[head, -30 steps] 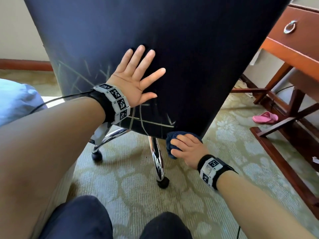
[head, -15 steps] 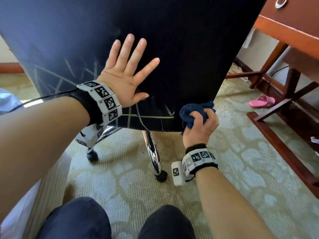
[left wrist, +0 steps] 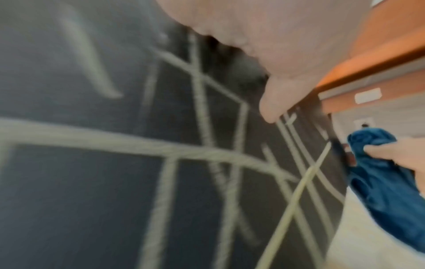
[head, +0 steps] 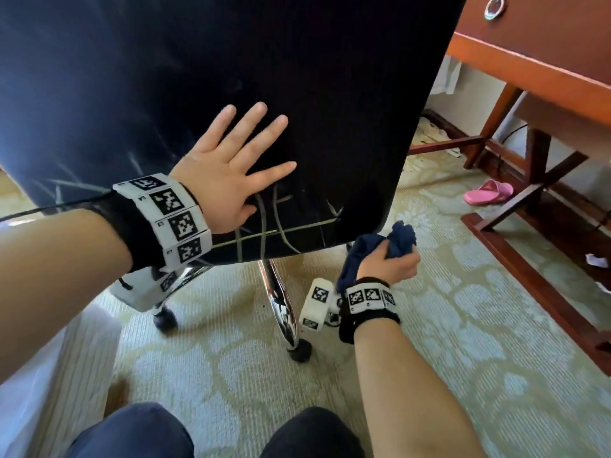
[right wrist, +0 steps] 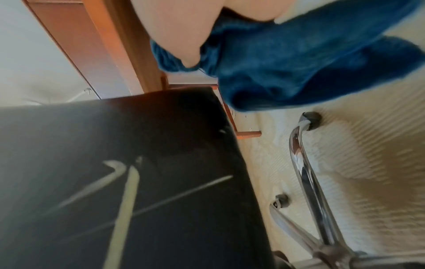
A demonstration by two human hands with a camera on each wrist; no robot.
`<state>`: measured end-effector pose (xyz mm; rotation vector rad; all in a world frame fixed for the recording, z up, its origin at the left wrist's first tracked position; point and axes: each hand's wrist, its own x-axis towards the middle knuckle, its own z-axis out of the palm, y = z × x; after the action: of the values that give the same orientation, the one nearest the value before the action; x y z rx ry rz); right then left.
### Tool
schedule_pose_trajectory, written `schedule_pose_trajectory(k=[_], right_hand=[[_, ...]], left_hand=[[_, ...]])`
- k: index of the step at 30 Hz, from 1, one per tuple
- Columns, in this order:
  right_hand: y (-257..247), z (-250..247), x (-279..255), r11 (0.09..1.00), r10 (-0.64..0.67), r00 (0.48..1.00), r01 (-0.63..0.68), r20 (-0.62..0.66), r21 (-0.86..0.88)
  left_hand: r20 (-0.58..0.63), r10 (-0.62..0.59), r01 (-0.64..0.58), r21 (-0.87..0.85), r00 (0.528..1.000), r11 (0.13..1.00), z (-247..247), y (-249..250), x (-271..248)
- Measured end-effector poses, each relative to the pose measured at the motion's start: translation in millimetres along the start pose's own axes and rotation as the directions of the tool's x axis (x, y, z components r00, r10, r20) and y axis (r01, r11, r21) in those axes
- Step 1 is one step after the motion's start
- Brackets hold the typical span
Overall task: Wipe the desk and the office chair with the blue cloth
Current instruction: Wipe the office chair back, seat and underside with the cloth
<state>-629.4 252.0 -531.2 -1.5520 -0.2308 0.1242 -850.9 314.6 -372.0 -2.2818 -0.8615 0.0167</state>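
The office chair's dark backrest [head: 231, 61] fills the upper head view, with pale scratch lines near its lower edge [left wrist: 161, 151]. My left hand [head: 231, 166] lies flat on it, fingers spread. My right hand [head: 390, 262] grips the bunched blue cloth [head: 396, 239] just off the backrest's lower right corner, apart from the chair. The cloth [right wrist: 287, 63] hangs from the fist in the right wrist view, and it shows at the right edge of the left wrist view [left wrist: 386, 182]. The wooden desk [head: 529, 71] stands at the upper right.
Chrome chair legs [head: 281, 302] with black castors [head: 299, 353] stand on the patterned carpet [head: 463, 342]. The desk's crossed wooden frame [head: 529, 193] and a pink slipper [head: 489, 192] are at the right. My knees [head: 139, 434] are at the bottom edge.
My right hand has turned over and lifted the cloth from the backrest's bottom edge to the right, off the chair. The left hand stays flat on the backrest.
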Motion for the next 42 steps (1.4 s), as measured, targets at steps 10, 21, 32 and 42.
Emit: schedule_pose_trajectory(k=[10, 21, 32, 42], right_hand=[[8, 33, -71, 0.97, 0.217, 0.89, -0.243, 0.4, 0.014], [-42, 33, -6, 0.991, 0.135, 0.988, -0.135, 0.078, -0.005], [-26, 26, -90, 0.988, -0.047, 0.844, 0.119, 0.534, -0.101], [-76, 60, 3, 0.984, 0.037, 0.977, 0.001, 0.21, -0.178]], left_hand=[[0.127, -0.028, 0.001, 0.213, 0.992, 0.977, 12, -21, -20], [0.268, 0.014, -0.049, 0.128, 0.963, 0.991, -9, -16, -15], [0.212, 0.051, -0.077, 0.115, 0.976, 0.99, -13, 0, 2], [0.204, 0.029, -0.065, 0.175, 0.979, 0.982, -11, 6, 6]])
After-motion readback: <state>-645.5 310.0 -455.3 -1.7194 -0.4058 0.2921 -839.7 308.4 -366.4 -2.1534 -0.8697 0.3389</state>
